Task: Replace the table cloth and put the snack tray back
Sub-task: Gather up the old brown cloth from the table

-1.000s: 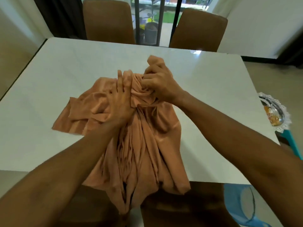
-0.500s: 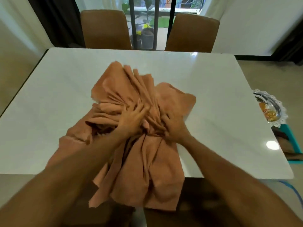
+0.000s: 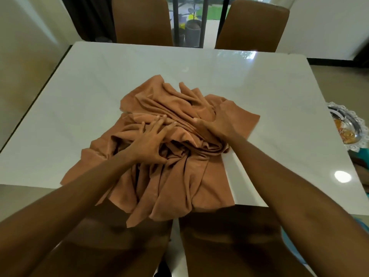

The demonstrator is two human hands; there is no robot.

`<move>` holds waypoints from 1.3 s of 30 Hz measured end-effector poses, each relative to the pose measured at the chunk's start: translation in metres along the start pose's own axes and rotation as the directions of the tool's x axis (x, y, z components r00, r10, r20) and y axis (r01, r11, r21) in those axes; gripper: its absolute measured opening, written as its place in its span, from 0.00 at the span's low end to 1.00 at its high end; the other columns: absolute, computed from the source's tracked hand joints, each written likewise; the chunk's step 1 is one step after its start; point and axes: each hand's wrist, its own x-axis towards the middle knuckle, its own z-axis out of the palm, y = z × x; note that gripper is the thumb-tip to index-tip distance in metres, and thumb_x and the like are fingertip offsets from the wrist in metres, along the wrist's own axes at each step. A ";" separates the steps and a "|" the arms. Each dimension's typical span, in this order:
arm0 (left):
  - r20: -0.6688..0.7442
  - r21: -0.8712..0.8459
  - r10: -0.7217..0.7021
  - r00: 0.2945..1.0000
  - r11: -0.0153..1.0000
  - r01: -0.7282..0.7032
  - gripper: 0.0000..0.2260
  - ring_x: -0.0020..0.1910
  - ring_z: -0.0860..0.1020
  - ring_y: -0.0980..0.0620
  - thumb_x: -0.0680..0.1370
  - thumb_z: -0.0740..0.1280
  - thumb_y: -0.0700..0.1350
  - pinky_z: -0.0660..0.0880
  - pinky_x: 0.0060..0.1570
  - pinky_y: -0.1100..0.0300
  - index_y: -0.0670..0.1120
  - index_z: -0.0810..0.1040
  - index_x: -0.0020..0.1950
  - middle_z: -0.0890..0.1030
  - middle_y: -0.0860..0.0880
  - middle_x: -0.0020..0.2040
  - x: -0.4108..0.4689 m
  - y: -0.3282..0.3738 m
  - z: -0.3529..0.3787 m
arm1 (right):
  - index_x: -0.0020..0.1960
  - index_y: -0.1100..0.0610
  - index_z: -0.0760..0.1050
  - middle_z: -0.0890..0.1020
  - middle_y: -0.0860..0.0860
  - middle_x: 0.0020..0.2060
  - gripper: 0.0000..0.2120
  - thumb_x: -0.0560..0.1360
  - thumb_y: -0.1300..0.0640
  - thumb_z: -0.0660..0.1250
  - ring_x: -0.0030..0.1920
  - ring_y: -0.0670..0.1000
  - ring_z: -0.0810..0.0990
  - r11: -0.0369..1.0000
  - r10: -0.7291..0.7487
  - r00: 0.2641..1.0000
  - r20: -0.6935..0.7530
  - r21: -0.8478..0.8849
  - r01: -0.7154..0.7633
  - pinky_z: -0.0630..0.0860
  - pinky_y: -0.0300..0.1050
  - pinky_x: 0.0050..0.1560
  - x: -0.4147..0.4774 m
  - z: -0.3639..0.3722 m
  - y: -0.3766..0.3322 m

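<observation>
A crumpled orange-brown table cloth (image 3: 179, 176) lies bunched in the middle of the white table (image 3: 79, 96), its near part hanging over the front edge. My left hand (image 3: 151, 140) rests on the folds with its fingers spread flat. To the right, my right hand (image 3: 217, 124) has its fingers tucked into a fold of the cloth and grips it. The silver snack tray (image 3: 357, 134) with orange snacks sits off the table, past its right edge, on something teal.
Two brown chairs (image 3: 141, 19) (image 3: 253, 25) stand at the far side, before a glass door. Two more brown chair backs (image 3: 119, 246) (image 3: 229, 236) are right below me at the near edge. A wall runs along the left.
The bunch I held up a second ago has come down onto the table. My hands have drawn apart and the cloth has spread wider, its far part now lying flatter.
</observation>
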 end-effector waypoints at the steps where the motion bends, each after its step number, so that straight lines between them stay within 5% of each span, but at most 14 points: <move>1: 0.036 0.027 -0.032 0.999 0.999 0.031 0.59 0.80 0.38 0.43 0.63 0.77 0.65 0.43 0.73 0.30 0.61 0.36 0.79 0.34 0.51 0.81 -0.002 -0.007 -0.001 | 0.80 0.37 0.49 0.61 0.52 0.79 0.57 0.61 0.23 0.73 0.77 0.58 0.63 0.996 -0.001 0.995 0.096 -0.087 0.010 0.64 0.56 0.73 0.002 0.003 -0.004; 4: 0.080 0.084 -0.126 0.989 0.989 0.119 0.66 0.79 0.37 0.39 0.61 0.81 0.59 0.47 0.72 0.28 0.63 0.30 0.77 0.29 0.50 0.79 0.000 -0.027 -0.004 | 0.82 0.46 0.42 0.52 0.57 0.81 0.69 0.55 0.22 0.75 0.80 0.62 0.55 0.934 0.074 0.968 0.241 -0.356 0.017 0.60 0.61 0.77 -0.007 0.032 -0.014; 7: 0.101 0.040 -0.132 0.986 0.991 0.129 0.69 0.79 0.47 0.33 0.59 0.83 0.55 0.67 0.65 0.30 0.64 0.28 0.76 0.28 0.49 0.78 0.011 -0.047 0.005 | 0.80 0.41 0.33 0.42 0.61 0.81 0.71 0.54 0.25 0.76 0.80 0.67 0.44 0.850 0.085 0.964 0.253 -0.524 0.063 0.57 0.69 0.76 -0.023 0.081 -0.016; 11: 0.110 0.009 -0.097 0.989 0.995 0.097 0.70 0.71 0.64 0.30 0.55 0.83 0.57 0.74 0.60 0.36 0.63 0.30 0.77 0.48 0.42 0.80 0.029 -0.060 0.016 | 0.81 0.44 0.37 0.59 0.64 0.75 0.64 0.62 0.38 0.80 0.73 0.68 0.64 0.788 0.069 0.966 0.248 -0.607 0.100 0.72 0.64 0.68 -0.026 0.102 -0.021; 14: 0.058 -0.006 -0.083 0.995 0.996 0.084 0.58 0.59 0.74 0.35 0.62 0.76 0.57 0.77 0.51 0.41 0.57 0.42 0.81 0.68 0.40 0.71 0.040 -0.063 0.014 | 0.81 0.46 0.48 0.71 0.61 0.64 0.51 0.68 0.51 0.75 0.61 0.64 0.75 0.778 -0.075 0.978 0.192 -0.602 0.178 0.79 0.58 0.55 -0.023 0.098 -0.023; 20: -0.308 -0.090 -0.150 0.940 0.988 0.128 0.34 0.51 0.76 0.36 0.73 0.69 0.48 0.74 0.40 0.47 0.52 0.61 0.77 0.75 0.41 0.60 0.067 -0.044 0.002 | 0.80 0.50 0.59 0.76 0.62 0.61 0.43 0.68 0.62 0.68 0.46 0.61 0.79 0.737 -0.349 0.937 0.003 -0.617 0.276 0.77 0.51 0.43 0.002 0.046 -0.017; 23: -0.517 -0.200 -0.219 0.828 0.971 0.132 0.27 0.61 0.74 0.35 0.77 0.65 0.47 0.72 0.55 0.42 0.51 0.64 0.76 0.72 0.41 0.69 0.089 -0.021 -0.038 | 0.80 0.47 0.56 0.76 0.65 0.62 0.43 0.68 0.59 0.68 0.48 0.65 0.79 0.664 -0.506 0.854 -0.119 -0.686 0.298 0.79 0.57 0.46 0.038 -0.002 -0.038; 26: -0.676 -0.364 -0.397 0.621 0.912 0.188 0.23 0.58 0.75 0.42 0.79 0.62 0.54 0.69 0.53 0.50 0.50 0.67 0.74 0.74 0.44 0.64 0.112 0.005 -0.085 | 0.79 0.48 0.57 0.80 0.64 0.54 0.34 0.76 0.56 0.66 0.46 0.65 0.80 0.630 -0.687 0.641 -0.343 -0.721 0.290 0.78 0.59 0.45 0.067 -0.044 -0.077; 29: -0.651 -0.557 -0.539 0.534 0.818 0.146 0.23 0.62 0.72 0.46 0.81 0.62 0.54 0.68 0.63 0.51 0.47 0.65 0.74 0.71 0.44 0.67 0.121 0.023 -0.102 | 0.78 0.50 0.67 0.80 0.62 0.57 0.25 0.81 0.52 0.60 0.53 0.64 0.78 0.655 -0.725 0.482 -0.493 -0.710 0.260 0.75 0.60 0.55 0.064 -0.051 -0.093; 30: -0.605 -0.601 -0.569 0.557 0.785 0.150 0.24 0.65 0.71 0.44 0.81 0.64 0.51 0.68 0.67 0.48 0.45 0.65 0.74 0.70 0.42 0.68 0.118 0.024 -0.095 | 0.77 0.50 0.68 0.79 0.63 0.62 0.24 0.82 0.50 0.60 0.60 0.65 0.76 0.671 -0.711 0.494 -0.500 -0.692 0.265 0.73 0.61 0.61 0.055 -0.045 -0.088; 32: -0.499 -0.623 -0.574 0.650 0.759 0.192 0.22 0.64 0.72 0.45 0.79 0.65 0.49 0.70 0.66 0.42 0.45 0.67 0.71 0.71 0.43 0.67 0.101 0.015 -0.059 | 0.79 0.49 0.64 0.74 0.63 0.68 0.28 0.80 0.50 0.62 0.67 0.66 0.71 0.710 -0.640 0.651 -0.408 -0.638 0.299 0.68 0.61 0.67 0.032 -0.018 -0.056; 35: -0.347 -0.373 -0.269 0.898 0.919 0.131 0.27 0.58 0.77 0.43 0.72 0.60 0.60 0.71 0.62 0.44 0.45 0.73 0.65 0.77 0.45 0.60 0.059 -0.001 0.009 | 0.79 0.46 0.62 0.70 0.62 0.71 0.37 0.71 0.51 0.67 0.66 0.67 0.71 0.788 -0.402 0.906 -0.132 -0.554 0.269 0.73 0.63 0.61 -0.012 0.031 0.011; 37: -0.359 -0.333 -0.148 0.921 0.943 0.021 0.22 0.48 0.78 0.46 0.68 0.63 0.56 0.73 0.51 0.51 0.46 0.75 0.58 0.79 0.47 0.52 0.046 -0.014 0.032 | 0.78 0.43 0.63 0.71 0.60 0.71 0.42 0.65 0.45 0.70 0.64 0.65 0.72 0.755 -0.344 0.938 -0.036 -0.604 0.254 0.72 0.59 0.57 -0.034 0.052 0.040; 39: -0.378 -0.446 -0.134 0.916 0.893 -0.054 0.08 0.38 0.75 0.56 0.71 0.65 0.48 0.71 0.42 0.61 0.49 0.73 0.48 0.77 0.53 0.41 0.033 -0.016 0.027 | 0.74 0.44 0.71 0.78 0.56 0.63 0.35 0.67 0.42 0.70 0.56 0.59 0.76 0.824 -0.379 0.922 -0.077 -0.482 0.298 0.72 0.52 0.52 -0.042 0.052 0.046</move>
